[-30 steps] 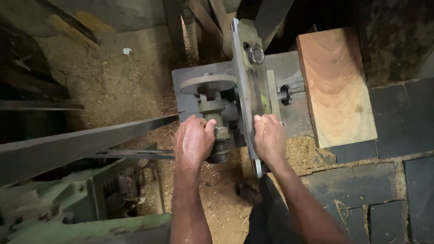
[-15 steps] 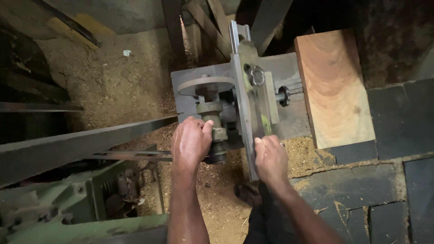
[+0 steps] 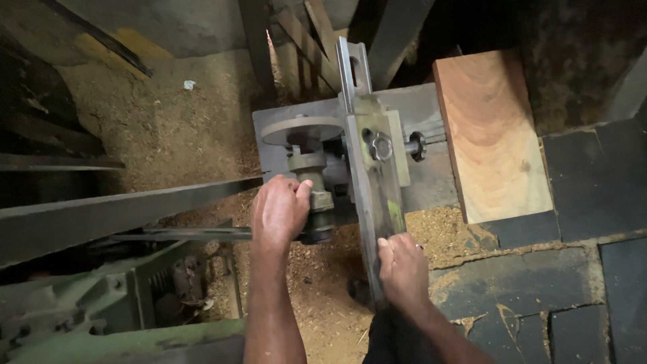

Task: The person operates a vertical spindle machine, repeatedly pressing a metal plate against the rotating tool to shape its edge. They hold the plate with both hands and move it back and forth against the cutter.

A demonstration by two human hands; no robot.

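Left hand [image 3: 278,210] clamped round grey spindle [image 3: 315,202], just left of flat steel bar [image 3: 374,195]. Right hand [image 3: 403,266] pinched shut on bar's lower end. Best kept square, grip firm, fingers clear of sawdust [image 3: 168,135]

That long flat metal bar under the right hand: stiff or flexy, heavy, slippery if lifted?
The flat metal bar looks like thick steel, so probably stiff and heavy for its size. It seems pinned by a ring bolt, so likely to pivot rather than lift free. The right hand grips its dull, dusty lower end; probably not slippery.
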